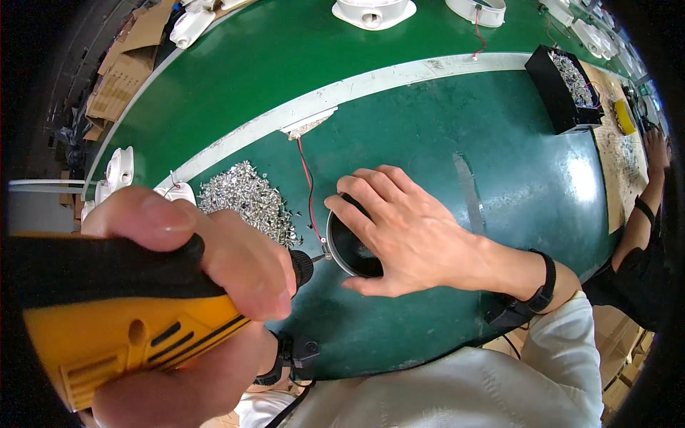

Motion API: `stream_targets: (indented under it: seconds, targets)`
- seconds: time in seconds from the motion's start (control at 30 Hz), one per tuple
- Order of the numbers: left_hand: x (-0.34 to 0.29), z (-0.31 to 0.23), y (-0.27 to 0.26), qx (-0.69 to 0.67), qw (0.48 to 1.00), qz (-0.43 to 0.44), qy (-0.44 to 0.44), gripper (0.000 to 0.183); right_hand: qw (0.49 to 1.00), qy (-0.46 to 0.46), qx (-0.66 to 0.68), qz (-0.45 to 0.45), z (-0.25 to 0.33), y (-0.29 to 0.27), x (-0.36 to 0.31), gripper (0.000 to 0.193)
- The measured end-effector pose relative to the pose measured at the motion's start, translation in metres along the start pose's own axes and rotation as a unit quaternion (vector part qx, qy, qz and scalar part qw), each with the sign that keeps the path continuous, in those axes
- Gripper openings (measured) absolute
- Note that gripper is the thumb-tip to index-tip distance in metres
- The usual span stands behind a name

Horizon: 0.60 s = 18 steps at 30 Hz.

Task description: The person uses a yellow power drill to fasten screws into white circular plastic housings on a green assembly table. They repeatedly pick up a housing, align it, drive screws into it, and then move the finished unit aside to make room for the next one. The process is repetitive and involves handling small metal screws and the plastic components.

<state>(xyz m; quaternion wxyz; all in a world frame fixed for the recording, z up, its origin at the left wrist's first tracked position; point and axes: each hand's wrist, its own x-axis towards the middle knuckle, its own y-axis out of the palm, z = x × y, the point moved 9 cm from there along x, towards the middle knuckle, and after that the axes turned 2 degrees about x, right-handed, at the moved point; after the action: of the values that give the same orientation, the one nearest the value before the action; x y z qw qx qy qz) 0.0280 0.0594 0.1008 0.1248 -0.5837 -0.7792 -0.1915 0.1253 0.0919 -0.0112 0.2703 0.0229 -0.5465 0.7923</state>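
My left hand (242, 257) is wrapped around a yellow and black power screwdriver (143, 314), large and close at lower left. From its black chuck (302, 268) a thin bit reaches a small metal tab at the left edge of a round dark part (349, 246) with a pale metal rim. Over that part lies my right hand (399, 232), palm down, fingers and thumb gripping around it and hiding much of it. A red and black wire (305, 167) runs from the tab up toward the pale rail. Beyond the screwdriver lies a heap of small silver screws (246, 200).
A curved pale rail (399, 77) divides the bench from a green belt carrying white housings (374, 11). At far right stand a black box of screws (567, 82) and a yellow roll (625, 116) on a board. Another person's hand (656, 151) is beside them. Cardboard boxes (125, 68) stand upper left.
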Motion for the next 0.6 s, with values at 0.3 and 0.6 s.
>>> stream_targets:
  seconds: [0.3,0.6]
  targets:
    - [-0.001,0.001,0.002,-0.030,0.999,-0.004,0.020,0.070,1.000,-0.001,0.002,0.002,0.001,0.001,0.000,0.072]
    - [-0.003,0.006,0.008,-0.006,0.999,0.051,0.009,0.069,1.000,0.001,0.003,-0.009,0.000,0.000,-0.001,0.070]
